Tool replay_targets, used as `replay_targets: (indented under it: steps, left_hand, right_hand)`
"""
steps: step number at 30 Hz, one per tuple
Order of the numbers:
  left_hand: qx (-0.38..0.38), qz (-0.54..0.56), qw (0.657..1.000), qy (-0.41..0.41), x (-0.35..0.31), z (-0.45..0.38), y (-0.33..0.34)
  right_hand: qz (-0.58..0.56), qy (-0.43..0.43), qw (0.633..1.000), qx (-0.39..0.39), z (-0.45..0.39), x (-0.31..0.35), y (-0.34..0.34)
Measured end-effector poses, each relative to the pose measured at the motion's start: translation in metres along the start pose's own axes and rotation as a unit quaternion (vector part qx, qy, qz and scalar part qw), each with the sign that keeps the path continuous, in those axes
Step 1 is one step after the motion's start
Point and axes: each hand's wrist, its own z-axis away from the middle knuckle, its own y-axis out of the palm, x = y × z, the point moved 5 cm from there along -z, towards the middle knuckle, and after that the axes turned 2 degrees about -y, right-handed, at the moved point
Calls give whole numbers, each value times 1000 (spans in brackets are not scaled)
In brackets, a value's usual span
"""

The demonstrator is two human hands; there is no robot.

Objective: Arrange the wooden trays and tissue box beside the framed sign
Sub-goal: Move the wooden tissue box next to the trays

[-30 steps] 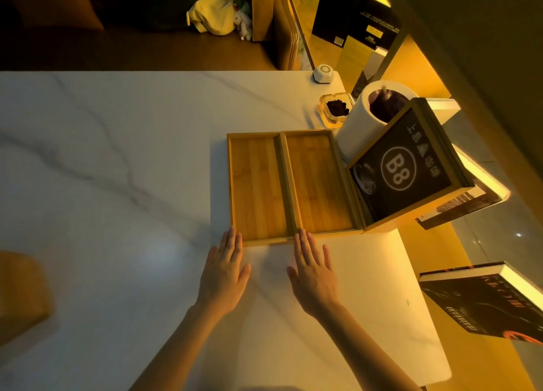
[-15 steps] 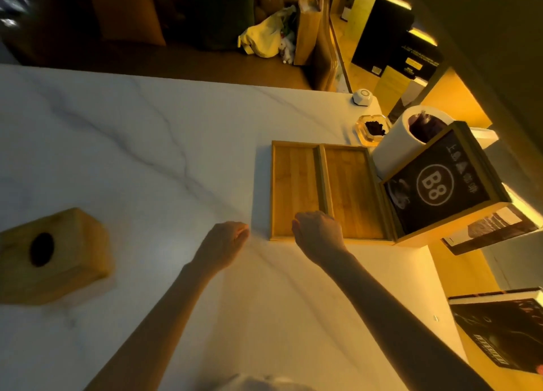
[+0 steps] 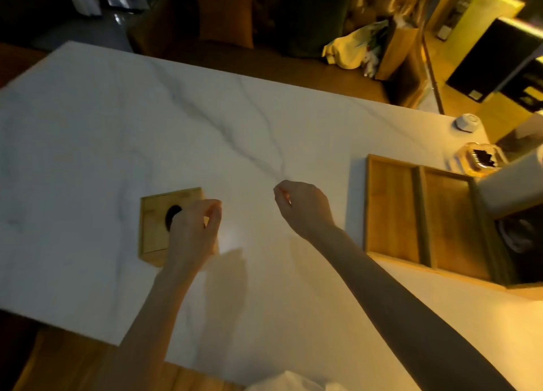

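Observation:
The wooden tissue box (image 3: pixel 160 229), with a dark round hole in its top, stands on the white marble table (image 3: pixel 117 126) left of centre. My left hand (image 3: pixel 195 232) hangs over the box's right side with curved, spread fingers; I cannot tell whether it touches. My right hand (image 3: pixel 304 207) hovers loosely curled over bare table between the box and the trays, holding nothing. Two wooden trays, the left tray (image 3: pixel 392 211) and the right tray (image 3: pixel 452 223), lie side by side at the right. They sit against the dark framed sign (image 3: pixel 523 243), which the frame edge cuts off.
A white cylinder (image 3: pixel 511 190) stands behind the sign. A glass dish (image 3: pixel 479 158) with dark contents and a small white object (image 3: pixel 467 123) sit near the far right corner. The table's near left edge runs diagonally below the box. Bags and furniture lie beyond the far edge.
Both hands left the trays' near edge and moved left. My left hand reached the tissue box, and the view swung left, so the sign slid to the right edge.

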Motion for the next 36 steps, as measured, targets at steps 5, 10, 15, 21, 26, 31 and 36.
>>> replay_targets:
  steps: [5, 10, 15, 21, 26, 31, 36]
  left_hand:
    - [-58, -12, 993, -106, 59, 25, -18]
    - [-72, 3, 972, -224, 103, 45, -16]
    - [-104, 195, 912, -345, 116, 58, -4]
    - [-212, 275, 835, -426, 114, 67, 3]
    - [-224, 241, 853, -405, 106, 64, 1]
    - [-209, 227, 868, -388, 102, 59, 1]
    - [-200, 244, 887, -338, 78, 52, 4]
  right_hand:
    - [-141, 6, 987, 74, -29, 34, 56]
    - [-243, 40, 942, 226, -42, 59, 110]
    - [-283, 76, 905, 309, -46, 72, 137]
    - [-280, 76, 900, 326, -54, 64, 150]
    - [-267, 70, 912, 302, -51, 61, 152]
    - [-241, 55, 935, 254, -46, 57, 139]
    - [-229, 40, 950, 209, -53, 51, 105]
